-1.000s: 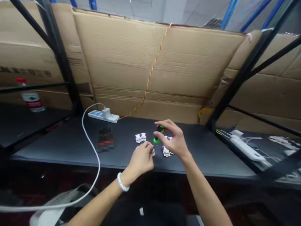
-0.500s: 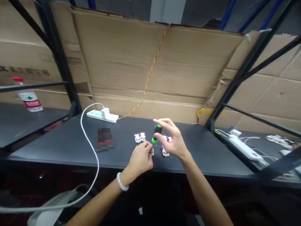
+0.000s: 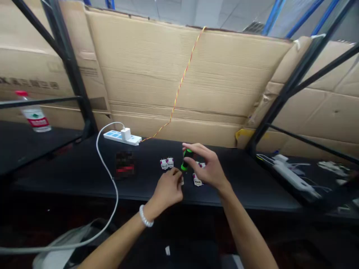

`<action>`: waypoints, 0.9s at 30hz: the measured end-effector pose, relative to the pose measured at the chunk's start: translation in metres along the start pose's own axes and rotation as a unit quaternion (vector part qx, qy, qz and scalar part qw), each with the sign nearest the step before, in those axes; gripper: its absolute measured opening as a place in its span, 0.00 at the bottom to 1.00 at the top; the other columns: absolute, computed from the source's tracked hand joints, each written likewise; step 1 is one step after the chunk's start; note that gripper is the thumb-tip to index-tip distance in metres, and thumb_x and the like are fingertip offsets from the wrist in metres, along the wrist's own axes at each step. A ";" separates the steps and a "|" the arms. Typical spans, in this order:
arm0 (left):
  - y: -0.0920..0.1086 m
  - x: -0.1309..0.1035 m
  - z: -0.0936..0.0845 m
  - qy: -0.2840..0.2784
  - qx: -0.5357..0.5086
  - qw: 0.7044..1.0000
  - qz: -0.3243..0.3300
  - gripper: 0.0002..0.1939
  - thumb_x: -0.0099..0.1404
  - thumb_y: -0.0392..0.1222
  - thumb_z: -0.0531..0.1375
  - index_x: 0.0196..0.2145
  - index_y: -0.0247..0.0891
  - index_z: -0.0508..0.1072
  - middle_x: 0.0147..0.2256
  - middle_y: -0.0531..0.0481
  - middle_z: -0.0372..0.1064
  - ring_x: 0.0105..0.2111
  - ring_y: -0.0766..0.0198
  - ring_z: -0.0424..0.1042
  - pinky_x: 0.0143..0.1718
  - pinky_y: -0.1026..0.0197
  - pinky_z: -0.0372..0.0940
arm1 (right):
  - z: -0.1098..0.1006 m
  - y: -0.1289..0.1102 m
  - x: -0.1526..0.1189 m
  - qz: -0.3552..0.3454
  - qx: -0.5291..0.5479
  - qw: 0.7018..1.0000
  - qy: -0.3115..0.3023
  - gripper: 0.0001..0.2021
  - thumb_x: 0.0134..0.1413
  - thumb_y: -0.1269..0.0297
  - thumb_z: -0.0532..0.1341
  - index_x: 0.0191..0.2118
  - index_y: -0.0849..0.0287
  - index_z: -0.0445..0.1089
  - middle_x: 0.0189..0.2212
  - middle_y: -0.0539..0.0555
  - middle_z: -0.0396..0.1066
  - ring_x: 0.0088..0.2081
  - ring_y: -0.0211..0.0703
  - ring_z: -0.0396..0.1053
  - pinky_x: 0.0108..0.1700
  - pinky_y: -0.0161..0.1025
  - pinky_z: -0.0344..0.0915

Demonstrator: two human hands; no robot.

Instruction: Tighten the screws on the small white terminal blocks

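Observation:
My right hand [image 3: 206, 164] grips a screwdriver [image 3: 186, 158] with a black and green handle, tip pointing down toward my left hand. Fingers of my left hand [image 3: 168, 187] are closed on a small white part [image 3: 182, 181], mostly hidden behind them, on the black tabletop [image 3: 151, 186]. Just beyond the left hand lie two white and purple parts [image 3: 166, 163] side by side. Another white and purple part [image 3: 197, 180] rests beneath the right hand, and one more [image 3: 202, 164] is partly covered by its fingers.
A white power strip [image 3: 120, 137] with a plugged-in adapter stands at the back left; its white cable [image 3: 108, 172] curves over the table's front edge. Nearby is a blurred dark object [image 3: 125, 164]. Black rack posts [image 3: 283, 97] flank the table, and cardboard [image 3: 140, 74] backs it.
The screwdriver handle has turned slightly in my right hand, which has shifted a little. My left hand stays in place. The picture is brighter at the back.

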State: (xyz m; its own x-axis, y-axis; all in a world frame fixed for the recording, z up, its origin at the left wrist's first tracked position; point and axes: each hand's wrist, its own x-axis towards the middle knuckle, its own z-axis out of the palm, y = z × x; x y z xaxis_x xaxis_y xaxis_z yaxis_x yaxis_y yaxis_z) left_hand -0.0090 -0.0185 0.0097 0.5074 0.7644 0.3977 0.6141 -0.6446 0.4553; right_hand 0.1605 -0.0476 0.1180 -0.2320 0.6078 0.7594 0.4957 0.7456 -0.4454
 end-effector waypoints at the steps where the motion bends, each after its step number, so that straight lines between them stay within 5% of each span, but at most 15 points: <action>1: 0.000 0.000 0.000 0.000 0.001 1.000 0.001 0.09 0.63 0.27 0.59 0.37 0.40 0.73 0.44 0.44 0.73 0.42 0.53 0.75 0.46 0.53 0.69 | 0.001 0.000 0.000 0.002 -0.020 1.000 0.019 0.15 0.65 0.61 0.68 0.56 0.50 0.79 0.43 0.55 0.79 0.41 0.45 0.77 0.46 0.44 0.77; 3: 0.000 0.000 0.000 0.002 0.003 1.000 0.000 0.10 0.62 0.27 0.59 0.36 0.40 0.72 0.44 0.45 0.73 0.42 0.53 0.75 0.45 0.53 0.69 | 0.002 0.001 0.001 0.008 -0.051 0.998 0.039 0.16 0.61 0.58 0.72 0.54 0.51 0.80 0.42 0.55 0.77 0.40 0.45 0.75 0.45 0.44 0.77; 7: 0.002 0.000 -0.003 -0.003 0.005 1.000 0.003 0.09 0.63 0.27 0.59 0.36 0.40 0.72 0.44 0.45 0.73 0.42 0.53 0.75 0.46 0.53 0.69 | 0.002 0.003 -0.002 0.013 0.052 0.998 -0.025 0.23 0.70 0.63 0.63 0.67 0.48 0.70 0.56 0.59 0.75 0.54 0.50 0.77 0.56 0.50 0.76; 10: 0.003 -0.001 -0.003 -0.003 0.012 1.000 0.001 0.09 0.64 0.27 0.59 0.36 0.40 0.72 0.44 0.44 0.73 0.41 0.53 0.74 0.44 0.54 0.68 | 0.003 0.006 -0.004 0.032 0.124 0.991 -0.030 0.17 0.69 0.64 0.64 0.61 0.49 0.76 0.50 0.57 0.78 0.48 0.47 0.79 0.50 0.47 0.77; 13: 0.003 -0.001 -0.003 -0.006 0.007 1.000 -0.001 0.09 0.64 0.28 0.58 0.37 0.40 0.72 0.44 0.45 0.74 0.41 0.54 0.75 0.45 0.54 0.68 | 0.006 0.007 -0.003 0.044 0.039 0.997 0.044 0.13 0.61 0.60 0.72 0.50 0.52 0.81 0.40 0.54 0.77 0.39 0.44 0.76 0.42 0.43 0.76; 15: 0.003 -0.001 -0.003 -0.008 0.005 1.000 0.001 0.09 0.64 0.27 0.59 0.37 0.40 0.72 0.44 0.45 0.74 0.42 0.54 0.75 0.45 0.54 0.68 | 0.006 0.007 -0.002 0.035 -0.015 0.997 0.069 0.16 0.59 0.59 0.73 0.52 0.51 0.81 0.42 0.55 0.77 0.41 0.46 0.76 0.45 0.45 0.76; 19: 0.001 -0.001 -0.002 -0.006 0.013 1.000 0.006 0.09 0.64 0.27 0.59 0.37 0.39 0.72 0.44 0.44 0.74 0.42 0.54 0.75 0.46 0.54 0.68 | 0.003 0.006 -0.004 0.017 0.056 0.998 -0.004 0.22 0.70 0.62 0.62 0.67 0.49 0.71 0.57 0.60 0.76 0.53 0.50 0.78 0.58 0.51 0.75; 24: 0.002 -0.001 -0.001 -0.006 0.016 1.000 0.000 0.08 0.64 0.28 0.59 0.37 0.39 0.72 0.45 0.44 0.74 0.42 0.54 0.75 0.46 0.54 0.68 | 0.005 0.004 -0.003 0.005 -0.019 0.998 0.061 0.13 0.62 0.60 0.71 0.52 0.50 0.81 0.40 0.54 0.78 0.39 0.45 0.77 0.46 0.44 0.77; 27: 0.002 -0.001 -0.001 -0.012 0.020 1.000 0.000 0.08 0.65 0.28 0.58 0.37 0.39 0.73 0.44 0.44 0.74 0.43 0.54 0.75 0.47 0.54 0.68 | 0.005 0.000 -0.003 0.001 -0.043 0.998 0.055 0.19 0.62 0.61 0.71 0.59 0.50 0.78 0.46 0.57 0.79 0.44 0.48 0.78 0.51 0.46 0.77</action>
State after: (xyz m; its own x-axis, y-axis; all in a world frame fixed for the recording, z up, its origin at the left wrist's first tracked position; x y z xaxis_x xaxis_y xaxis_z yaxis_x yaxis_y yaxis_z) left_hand -0.0087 -0.0205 0.0118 0.5222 0.7644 0.3782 0.6370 -0.6445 0.4230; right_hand 0.1570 -0.0476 0.1134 -0.1403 0.5715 0.8085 0.5678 0.7154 -0.4072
